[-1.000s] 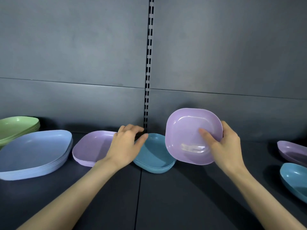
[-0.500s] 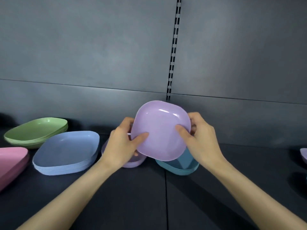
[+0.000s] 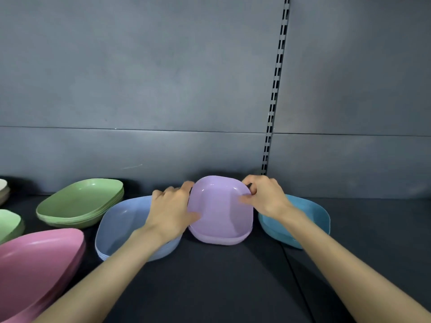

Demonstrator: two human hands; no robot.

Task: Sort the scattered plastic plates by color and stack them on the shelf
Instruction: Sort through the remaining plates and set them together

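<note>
The left hand [image 3: 172,210] is curled around the left edge of a purple plate [image 3: 221,206], thumb laid on the inner surface and fingers behind the rim. The right hand [image 3: 265,197] pinches the far right corner of the same plate, thumb inside and fingers hooked over the edge. The plate is held right on top of a purple pile [image 3: 221,241], whose rims show beneath its front edge; whether it is fully seated cannot be told. Just to the left a light blue pile [image 3: 116,229] is partly covered by the left forearm, and just to the right a teal pile [image 3: 312,217] is crossed by the right forearm. Further left, a green pile [image 3: 79,203] and a pink pile [image 3: 35,259] are seen on the shelf [image 3: 210,283]. A separate green plate [image 3: 9,222] and a cream plate [image 3: 2,188] are cut off at the left edge. Every pile in view is made up of a single colour, and only bare plastic is shown inside each top plate. The sorting is judged to be well advanced: five colours are grouped. The purple plate is yet to be released, and the separate green plate may need joining to its pile. Plates outside the view cannot be ruled out.
</note>
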